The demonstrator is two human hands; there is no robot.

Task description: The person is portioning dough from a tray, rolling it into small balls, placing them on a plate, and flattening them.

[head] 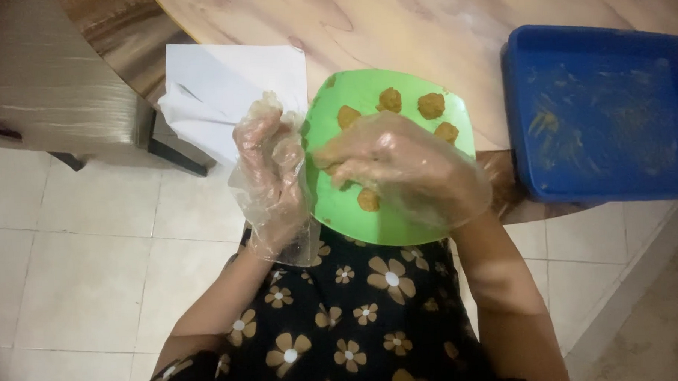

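Both gloved hands hover palm-down, right hand (402,169) over green plate (355,212), left hand (267,170) beside, fingers curled loosely

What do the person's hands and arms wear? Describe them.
The left hand and the right hand each wear a loose, clear, crinkly disposable plastic glove ending near the wrist. The forearms are bare. The garment below is black with tan flowers with white centres.
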